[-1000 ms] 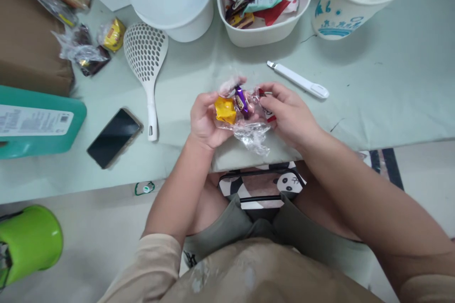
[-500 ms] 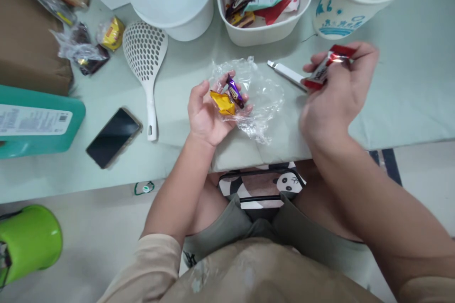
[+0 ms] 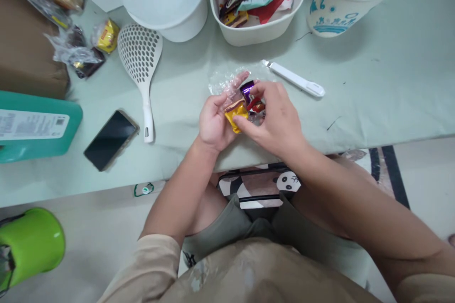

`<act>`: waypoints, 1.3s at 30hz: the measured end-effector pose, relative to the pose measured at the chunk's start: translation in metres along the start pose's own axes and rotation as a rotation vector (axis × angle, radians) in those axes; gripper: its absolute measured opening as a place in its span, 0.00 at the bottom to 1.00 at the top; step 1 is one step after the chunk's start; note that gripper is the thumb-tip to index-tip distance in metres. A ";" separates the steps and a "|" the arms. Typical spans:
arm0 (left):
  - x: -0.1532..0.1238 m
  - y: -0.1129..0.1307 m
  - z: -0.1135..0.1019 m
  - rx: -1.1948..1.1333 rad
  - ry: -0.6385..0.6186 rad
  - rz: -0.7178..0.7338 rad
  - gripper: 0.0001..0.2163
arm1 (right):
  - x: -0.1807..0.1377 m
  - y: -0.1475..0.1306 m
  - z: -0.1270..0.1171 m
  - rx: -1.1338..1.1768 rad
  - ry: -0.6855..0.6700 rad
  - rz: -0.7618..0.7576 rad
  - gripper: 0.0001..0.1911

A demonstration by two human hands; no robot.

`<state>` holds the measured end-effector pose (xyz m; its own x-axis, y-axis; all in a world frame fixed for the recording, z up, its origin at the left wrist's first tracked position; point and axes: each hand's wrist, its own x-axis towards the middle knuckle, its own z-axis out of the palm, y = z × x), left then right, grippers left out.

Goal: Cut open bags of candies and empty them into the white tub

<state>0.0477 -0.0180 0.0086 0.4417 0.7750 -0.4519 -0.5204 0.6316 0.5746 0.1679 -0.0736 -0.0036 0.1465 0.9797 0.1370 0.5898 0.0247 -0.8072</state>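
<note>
Sweets at the edge of the pale-green table [image 3: 373, 94]: my left hand [image 3: 213, 123] cups a crinkled clear plastic bag [image 3: 222, 83] from below, likely so its yellow-wrapped candy [image 3: 235, 114] and purple-wrapped candy [image 3: 246, 90] cannot slide off; my right hand [image 3: 279, 120], from 3 o'clock, pinches a red-wrapped candy [image 3: 256, 104] between them.

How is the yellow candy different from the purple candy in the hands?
The yellow candy looks chunky and sits lower in the picture. The purple candy looks slimmer and sits higher up. The yellow candy rests against the left hand, while the purple candy lies by the fingertips of the right hand. Both are wrapped sweets held between the two hands, on a clear bag.
</note>
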 end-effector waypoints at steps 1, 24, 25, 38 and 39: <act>-0.002 0.001 0.001 -0.003 -0.010 -0.008 0.27 | 0.000 0.001 0.001 -0.003 -0.015 0.004 0.29; -0.012 0.020 -0.005 -0.049 -0.050 -0.051 0.32 | 0.014 0.001 -0.001 0.208 -0.029 0.161 0.19; -0.012 0.021 -0.004 -0.047 -0.049 -0.053 0.32 | 0.013 0.001 -0.001 0.206 -0.027 0.148 0.18; -0.012 0.030 -0.014 -0.046 -0.027 0.046 0.31 | 0.016 0.008 0.004 0.632 -0.047 0.304 0.13; -0.012 0.031 -0.014 -0.041 -0.029 0.050 0.31 | 0.016 0.009 0.004 0.634 -0.035 0.308 0.12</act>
<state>0.0167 -0.0073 0.0221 0.4350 0.8053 -0.4028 -0.5717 0.5927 0.5674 0.1727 -0.0565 -0.0107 0.2008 0.9662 -0.1614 -0.0522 -0.1540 -0.9867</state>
